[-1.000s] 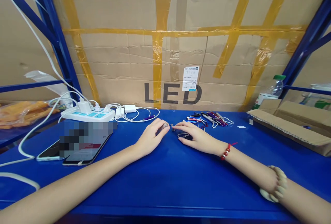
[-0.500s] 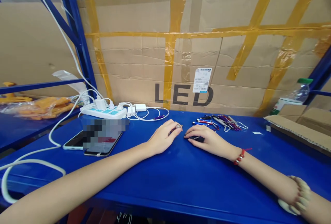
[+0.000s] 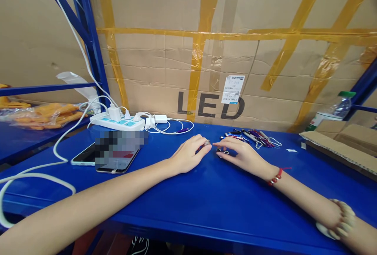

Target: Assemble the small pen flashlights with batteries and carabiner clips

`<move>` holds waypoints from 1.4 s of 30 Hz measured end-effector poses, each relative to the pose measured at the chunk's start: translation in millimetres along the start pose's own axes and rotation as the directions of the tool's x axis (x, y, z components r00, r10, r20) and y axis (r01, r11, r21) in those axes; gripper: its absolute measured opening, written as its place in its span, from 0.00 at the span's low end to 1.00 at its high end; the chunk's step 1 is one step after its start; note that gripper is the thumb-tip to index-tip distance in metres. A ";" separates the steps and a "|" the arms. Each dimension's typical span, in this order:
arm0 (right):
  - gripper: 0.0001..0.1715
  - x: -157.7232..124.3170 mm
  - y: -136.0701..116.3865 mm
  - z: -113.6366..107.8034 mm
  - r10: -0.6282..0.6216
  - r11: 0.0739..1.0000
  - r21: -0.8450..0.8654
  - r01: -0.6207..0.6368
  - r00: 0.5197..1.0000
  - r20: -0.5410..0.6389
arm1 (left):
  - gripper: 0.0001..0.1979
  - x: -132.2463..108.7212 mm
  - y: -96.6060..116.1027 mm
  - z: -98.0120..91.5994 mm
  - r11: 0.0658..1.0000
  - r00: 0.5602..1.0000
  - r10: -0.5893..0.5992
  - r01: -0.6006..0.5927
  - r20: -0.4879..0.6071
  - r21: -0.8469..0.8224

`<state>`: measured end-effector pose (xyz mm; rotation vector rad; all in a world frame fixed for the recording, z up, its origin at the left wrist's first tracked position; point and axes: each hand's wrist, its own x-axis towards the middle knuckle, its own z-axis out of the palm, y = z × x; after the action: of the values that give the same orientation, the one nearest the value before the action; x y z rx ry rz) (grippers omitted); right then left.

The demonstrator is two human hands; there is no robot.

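Note:
My left hand [image 3: 190, 153] rests on the blue tabletop, its thumb and fingers closed round a small thing with a roundish silvery end [image 3: 207, 142]; the rest of it is hidden in the grip. Just to the right is my right hand [image 3: 242, 153], palm down, index finger stretched toward the left fingertips. Its thumb and index finger are apart. Between them, near the thumb tip, shows a small dark piece with a silvery loop [image 3: 226, 152], partly covered by the hand. Behind the right hand lies a pile of slim metallic blue, red, purple and silver pieces with clips [image 3: 259, 138].
Two phones [image 3: 119, 164] lie at the left, before a white power strip [image 3: 118, 123] with plugs and cables. A large cardboard sheet [image 3: 159, 66] marked LED stands behind. At right are an open carton [image 3: 332, 145] and a green-capped bottle [image 3: 335, 109]. Bagged orange items [image 3: 47, 115] lie far left.
My right index finger has straightened toward the left hand, and the right fingers have opened wider. Less of the dark piece under them shows. The camera view has shifted slightly.

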<state>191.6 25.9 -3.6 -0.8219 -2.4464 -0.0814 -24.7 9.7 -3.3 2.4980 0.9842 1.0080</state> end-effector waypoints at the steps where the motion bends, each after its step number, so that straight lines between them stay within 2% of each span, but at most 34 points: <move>1: 0.13 0.0 0.8 0.3 0.003 1.000 0.001 -0.003 1.000 -0.003 | 0.14 -0.1 0.0 0.2 1.000 1.000 0.008 -0.008 0.003 0.001; 8: 0.10 1.2 0.4 0.0 0.010 0.997 0.077 -0.012 1.000 0.020 | 0.13 -0.1 0.9 0.7 0.998 0.998 0.049 -0.051 0.035 0.045; 11: 0.11 0.6 -2.6 -0.5 0.085 0.989 0.119 -0.084 0.996 -0.003 | 0.13 -0.1 0.1 0.5 0.993 0.996 0.073 -0.077 0.046 0.088; 16: 0.14 0.7 -10.1 -0.5 0.162 0.961 0.243 -0.130 0.980 -0.113 | 0.11 1.2 -3.9 1.1 0.993 0.999 0.044 -0.043 -0.005 0.106; 20: 0.11 2.7 -16.9 0.6 0.180 0.945 0.305 -0.115 0.964 -0.194 | 0.10 2.3 -6.3 2.1 0.997 1.000 0.024 -0.026 0.016 0.078; 23: 0.08 4.3 -23.3 0.7 0.189 0.934 0.340 -0.108 0.958 -0.216 | 0.09 1.5 -5.4 2.4 0.995 0.999 0.035 -0.038 0.032 0.096; 29: 0.08 5.0 -31.3 0.5 0.256 0.912 0.382 -0.147 0.933 -0.252 | 0.11 -0.7 -1.1 2.0 0.998 0.998 -0.024 0.021 0.052 0.052; 36: 0.08 5.1 -27.9 4.6 0.306 0.863 0.478 -0.160 0.920 -0.244 | 0.11 -0.2 -1.3 2.0 0.997 0.998 0.011 -0.016 0.068 0.079; 42: 0.09 6.0 -30.8 4.8 0.289 0.845 0.521 -0.121 0.923 -0.255 | 0.13 -1.1 -1.9 4.4 0.979 0.992 0.123 -0.126 0.028 0.159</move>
<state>167.6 5.2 -1.0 -0.7583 -1.9198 0.4478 -23.2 10.3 -7.9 2.7256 0.9481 0.9747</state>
